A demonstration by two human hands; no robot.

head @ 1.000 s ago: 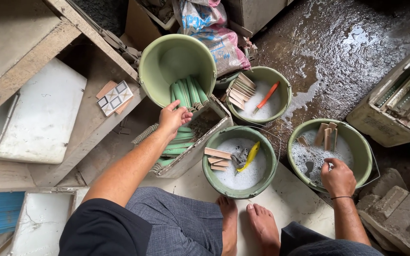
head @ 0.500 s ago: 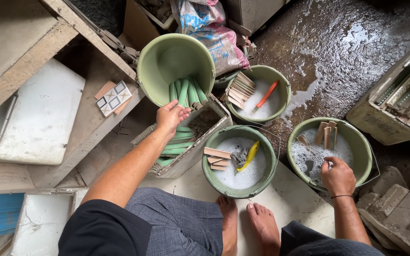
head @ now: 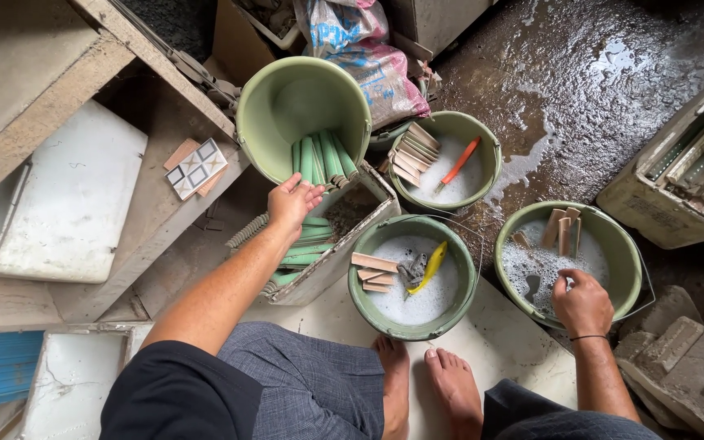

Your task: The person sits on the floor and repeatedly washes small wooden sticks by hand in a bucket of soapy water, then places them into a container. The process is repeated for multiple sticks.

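While the right hand point(head: 582, 303) dips closed into the foamy bucket point(head: 625, 244), the left hand point(head: 291, 204) — fingers spread — rests nearest the green strips point(head: 322, 156), whose long axes run straight ahead from its fingertips.

buckets point(head: 303, 98): matt green plastic | green tiles point(head: 319, 156): glossy ceramic | floor point(head: 580, 90): wet rough concrete

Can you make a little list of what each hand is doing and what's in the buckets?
left hand: reaching over long green ceramic pieces at the tilted green plastic bucket
right hand: in the foamy green bucket, grip unclear
middle green bucket: foam, tan strips, yellow-handled brush
far green bucket: foam, tan strips, orange-handled brush
floor: wet
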